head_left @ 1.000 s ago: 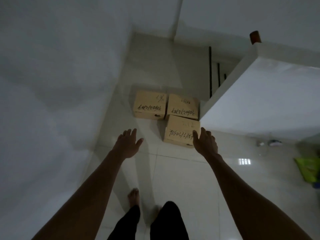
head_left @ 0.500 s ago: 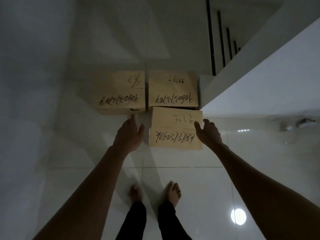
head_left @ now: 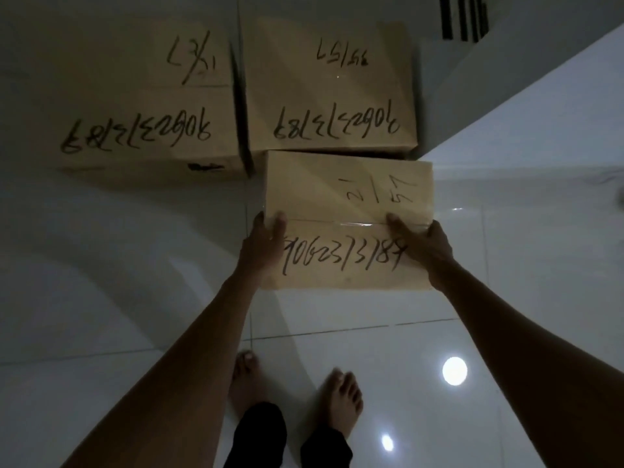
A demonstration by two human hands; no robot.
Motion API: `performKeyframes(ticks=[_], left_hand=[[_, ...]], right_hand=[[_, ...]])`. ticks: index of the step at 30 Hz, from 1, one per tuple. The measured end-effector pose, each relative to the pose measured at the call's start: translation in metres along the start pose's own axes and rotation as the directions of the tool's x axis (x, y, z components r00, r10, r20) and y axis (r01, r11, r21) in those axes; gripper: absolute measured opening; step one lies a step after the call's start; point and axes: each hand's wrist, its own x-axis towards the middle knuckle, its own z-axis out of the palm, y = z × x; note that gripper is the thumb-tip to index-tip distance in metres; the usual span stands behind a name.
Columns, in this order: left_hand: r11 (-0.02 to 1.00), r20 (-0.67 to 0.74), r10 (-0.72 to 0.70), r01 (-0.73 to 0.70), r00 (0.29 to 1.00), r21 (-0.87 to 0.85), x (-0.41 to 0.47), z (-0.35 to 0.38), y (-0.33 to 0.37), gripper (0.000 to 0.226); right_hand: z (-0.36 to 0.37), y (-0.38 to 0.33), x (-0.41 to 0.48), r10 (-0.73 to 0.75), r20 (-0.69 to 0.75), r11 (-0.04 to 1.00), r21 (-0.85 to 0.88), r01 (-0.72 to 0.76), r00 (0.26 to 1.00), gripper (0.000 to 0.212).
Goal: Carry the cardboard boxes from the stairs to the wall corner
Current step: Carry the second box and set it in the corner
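Note:
Three brown cardboard boxes with handwritten black numbers lie on the white tiled floor. The nearest box is taped across its top. My left hand clasps its left side, thumb on the top face. My right hand clasps its right side, thumb resting on the tape. Behind it, side by side, sit the far left box and the far right box, the latter touching the nearest box's back edge. Whether the nearest box is off the floor I cannot tell.
A white stair side wall rises at the right, with dark railing bars at the top right. My bare feet stand on the glossy tiles, which show two lamp reflections.
I have stepped closer and bent down, so the boxes look much larger. Both hands, held open beside the nearest box before, now clasp its two sides.

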Motion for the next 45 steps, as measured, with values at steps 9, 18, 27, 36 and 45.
performKeyframes(ticks=[9, 18, 27, 36, 45], left_hand=[[0.986, -0.047, -0.064, 0.056, 0.997, -0.158, -0.138, -0.115, 0.038, 0.053], [0.913, -0.287, -0.161, 0.032, 0.944, -0.406, -0.426, -0.306, 0.07, 0.068], [0.727, -0.543, -0.464, -0.049, 0.7, -0.685, -0.693, -0.337, -0.026, 0.051], [0.484, -0.503, -0.75, -0.163, 0.429, -0.86, -0.946, -0.257, -0.198, 0.086], [0.281, -0.317, -0.936, -0.219, 0.151, -0.934, -1.15, -0.145, -0.401, 0.082]], right_hand=[[-0.033, -0.097, -0.149, -0.011, -0.069, 0.999, -0.049, 0.008, 0.998, 0.089], [-0.072, -0.268, -0.428, -0.344, 0.122, 0.903, -0.23, 0.364, 0.931, 0.091], [-0.052, -0.263, -0.667, -0.565, 0.489, 0.674, -0.192, 0.714, 0.664, 0.085], [0.018, -0.129, -0.892, -0.43, 0.85, 0.331, -0.165, 0.929, 0.304, 0.078], [0.095, 0.11, -1.086, -0.177, 0.977, 0.142, -0.099, 0.985, 0.123, 0.079]])
